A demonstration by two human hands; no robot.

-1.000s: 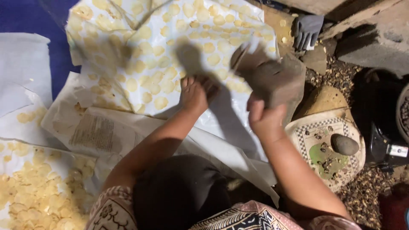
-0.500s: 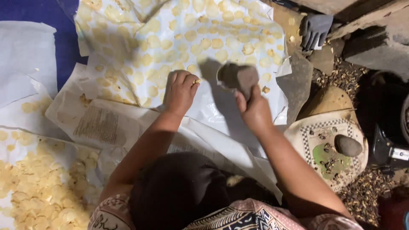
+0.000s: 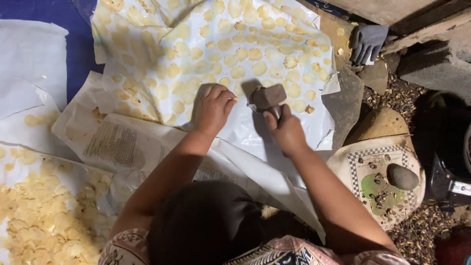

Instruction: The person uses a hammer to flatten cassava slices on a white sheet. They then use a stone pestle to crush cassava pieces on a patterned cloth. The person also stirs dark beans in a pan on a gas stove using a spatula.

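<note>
Mallet point(image 3: 268, 97) — dark blocky head on a short handle, gripped in the right hand point(image 3: 287, 131), head raised just above the white sheet point(image 3: 255, 132). Sheet — spread flat, rows of pale yellow flattened discs point(image 3: 235, 59); left hand point(image 3: 213, 109) rests on it, palm down.

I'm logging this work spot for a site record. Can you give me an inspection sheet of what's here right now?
Surface: white sheet spread on the ground, overlapping printed paper.
Job's things: flat yellow discs laid out across the sheet; mallet; heap of discs at lower left.
Clutter: grey glove at the top right; stone on a patterned pad; husks scattered on the ground.
Hands: left hand flat on the sheet; right hand gripping the mallet.
Cables: nothing seen.
Surroundings: blue tarp; concrete block.
</note>
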